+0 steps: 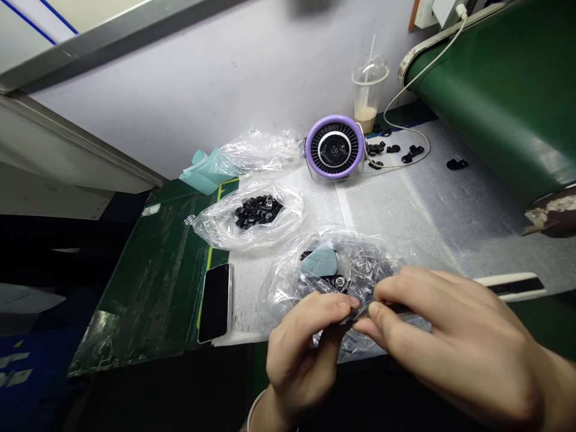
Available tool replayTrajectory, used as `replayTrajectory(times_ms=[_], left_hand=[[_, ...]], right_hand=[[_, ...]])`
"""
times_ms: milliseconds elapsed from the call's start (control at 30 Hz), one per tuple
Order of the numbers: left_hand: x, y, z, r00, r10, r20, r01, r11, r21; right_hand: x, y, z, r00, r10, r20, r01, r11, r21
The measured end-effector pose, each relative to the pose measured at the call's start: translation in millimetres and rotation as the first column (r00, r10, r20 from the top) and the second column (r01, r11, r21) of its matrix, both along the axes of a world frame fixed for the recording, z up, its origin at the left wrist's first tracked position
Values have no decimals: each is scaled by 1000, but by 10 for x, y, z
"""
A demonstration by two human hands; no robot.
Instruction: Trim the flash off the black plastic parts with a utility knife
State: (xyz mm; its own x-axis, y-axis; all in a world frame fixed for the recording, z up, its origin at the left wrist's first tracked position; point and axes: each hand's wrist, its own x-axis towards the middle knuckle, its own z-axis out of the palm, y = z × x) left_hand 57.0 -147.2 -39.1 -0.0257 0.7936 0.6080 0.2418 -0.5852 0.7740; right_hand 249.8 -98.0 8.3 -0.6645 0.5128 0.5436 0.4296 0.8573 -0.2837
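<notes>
Tweezers [362, 312], probably, between left-hand fingers [344, 306] and right-hand fingers [375, 310]

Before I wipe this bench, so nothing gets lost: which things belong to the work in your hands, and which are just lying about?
In the work: left hand, right hand, the slim metal tool between them, the clear plastic bag beneath them, its small black part, pale blue film.

Lying about: smartphone, purple-rimmed fan, plastic cup with straw.
</notes>
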Motion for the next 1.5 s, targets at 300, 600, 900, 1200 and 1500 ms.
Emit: replayTrajectory(times_ms=[300,600,900,1200,1500], left_hand=[[2,19,-4,1000,-25,-13,25,1000,11],[4,-43,32,977,-62,203,122,948,-294],[1,-76,88,858,-152,490,390,814,-430],[-13,-100,124,943,-139,301,264,865,-427],[10,-96,112,976,-81,204,152,919,-363]], right_hand=[[-16,-34,-52,998,-16,-65,15,1000,-18],[165,135,-43,965,106,-241,-191,910,-367],[277,194,-14,976,128,-176,-179,931,-317],[176,71,61,990,115,86,-115,993,-8],[184,67,27,992,107,70,-109,994,25]])
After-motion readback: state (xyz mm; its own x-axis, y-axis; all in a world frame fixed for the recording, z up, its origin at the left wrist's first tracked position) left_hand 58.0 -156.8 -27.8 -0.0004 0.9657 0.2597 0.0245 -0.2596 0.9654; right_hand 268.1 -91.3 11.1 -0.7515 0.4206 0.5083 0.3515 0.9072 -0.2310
